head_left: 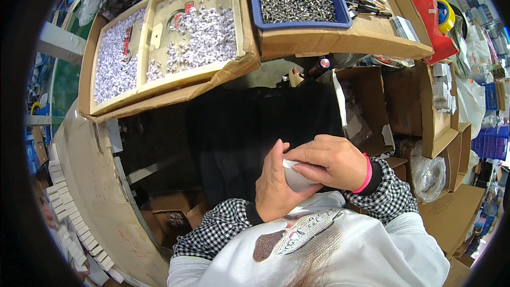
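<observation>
Close in front of my body, both hands are closed around a small smooth white object (298, 178), perhaps a little carton; the fingers cover much of it, so its kind is unclear. My left hand (275, 187) supports it from the left, thumb along its side. From the right, my right hand (330, 161) lies over it, with bent fingers pressed on its upper edge. A pink band (364, 174) circles my right wrist. Below the hands is dark cloth (239, 143).
Ahead on the left, a divided wooden tray (142, 48) holds many small white pieces. A blue bin (344, 23) of small metal parts stands beside it. Rows of small white boxes (71, 210) line the far left. Open cardboard boxes (402, 98) and a red box (429, 29) are at right.
</observation>
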Action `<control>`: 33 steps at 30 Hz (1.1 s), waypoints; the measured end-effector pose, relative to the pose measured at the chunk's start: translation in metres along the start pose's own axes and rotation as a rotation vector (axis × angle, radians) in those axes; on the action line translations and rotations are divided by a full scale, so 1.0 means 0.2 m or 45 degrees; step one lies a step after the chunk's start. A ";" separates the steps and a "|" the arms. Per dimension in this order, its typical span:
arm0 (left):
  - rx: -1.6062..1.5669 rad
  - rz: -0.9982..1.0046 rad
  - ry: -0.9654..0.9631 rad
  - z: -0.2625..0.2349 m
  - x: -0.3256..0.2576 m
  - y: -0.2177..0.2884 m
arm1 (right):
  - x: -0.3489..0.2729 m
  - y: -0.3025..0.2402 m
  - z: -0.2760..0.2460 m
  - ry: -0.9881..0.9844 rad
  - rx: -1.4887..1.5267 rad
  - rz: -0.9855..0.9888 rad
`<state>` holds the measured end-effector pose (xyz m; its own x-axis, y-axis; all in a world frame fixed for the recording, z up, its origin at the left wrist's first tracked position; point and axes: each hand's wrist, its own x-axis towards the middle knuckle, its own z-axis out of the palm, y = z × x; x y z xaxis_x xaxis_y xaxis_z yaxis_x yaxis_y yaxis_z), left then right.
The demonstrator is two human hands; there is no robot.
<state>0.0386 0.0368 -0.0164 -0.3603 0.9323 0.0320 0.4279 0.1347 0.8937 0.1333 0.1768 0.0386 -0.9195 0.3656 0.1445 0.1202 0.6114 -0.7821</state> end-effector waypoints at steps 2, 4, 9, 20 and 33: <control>-0.015 0.004 -0.031 0.01 -0.01 0.00 | -0.01 0.00 0.01 -0.008 -0.045 0.015; -0.045 0.021 -0.041 0.01 -0.02 -0.01 | -0.02 0.01 0.01 -0.008 -0.078 0.055; -0.115 0.085 0.003 0.02 -0.01 -0.03 | -0.02 0.02 0.02 0.036 -0.021 -0.047; -0.462 0.038 -0.130 -0.04 -0.04 -0.15 | -0.09 0.10 0.05 -0.060 0.058 0.043; -0.991 0.002 -0.285 -0.09 -0.08 -0.28 | -0.21 0.15 0.14 0.050 0.300 0.178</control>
<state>0.0051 0.0086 -0.0597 -0.1503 0.9885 0.0171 -0.3013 -0.0623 0.9515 0.1648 0.1600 -0.0073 -0.8844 0.4646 0.0451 0.1502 0.3748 -0.9149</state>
